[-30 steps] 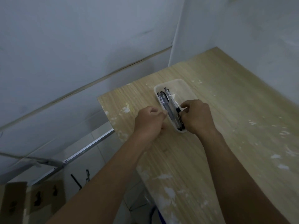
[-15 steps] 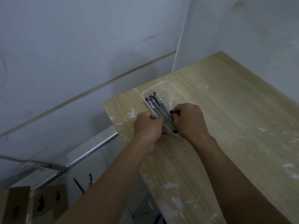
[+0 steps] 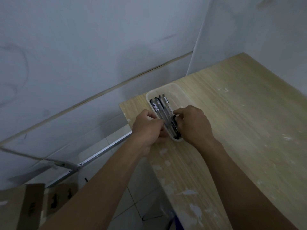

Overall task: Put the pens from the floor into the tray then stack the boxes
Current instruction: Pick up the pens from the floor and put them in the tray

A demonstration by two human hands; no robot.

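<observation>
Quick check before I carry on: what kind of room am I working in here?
Probably a bare storage or workroom corner, perhaps mid-renovation: a paint-flecked wooden table against plain white walls, cardboard boxes on a tiled floor.

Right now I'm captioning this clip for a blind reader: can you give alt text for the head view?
Two bare hands, left hand and right hand, arrange several pens in a clear plastic tray near the corner of a paint-flecked wooden table. Cardboard boxes sit on the floor at lower left.
</observation>
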